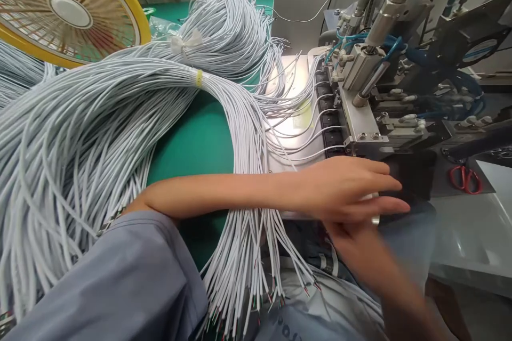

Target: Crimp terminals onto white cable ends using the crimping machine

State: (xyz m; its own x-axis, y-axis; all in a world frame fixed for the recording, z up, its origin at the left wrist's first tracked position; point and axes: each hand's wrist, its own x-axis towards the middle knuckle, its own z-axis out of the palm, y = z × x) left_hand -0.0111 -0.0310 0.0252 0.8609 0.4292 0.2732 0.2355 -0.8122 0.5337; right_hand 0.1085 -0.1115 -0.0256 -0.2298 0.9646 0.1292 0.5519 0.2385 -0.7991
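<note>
My left hand (344, 186) reaches across from the left, just below the front end of the row of black clamp slots (330, 112). Its thumb and index finger are stretched out and apart. A small whitish thing shows between them; I cannot make out what it is or whether it is held. My right hand (348, 234) is under the left one, smeared by motion, its fingers hidden. A bundle of white cables (248, 144) passes under my left forearm. Their cut ends, with coloured wires showing, hang towards me. Several white cables run into the clamp slots.
A pneumatic machine (364, 80) with cylinders and blue hoses stands at the right. Red-handled scissors (465, 179) lie beyond my hands. At the upper left is a yellow-rimmed fan (138, 5). More white cables (228, 26) are piled on the green table (188, 138).
</note>
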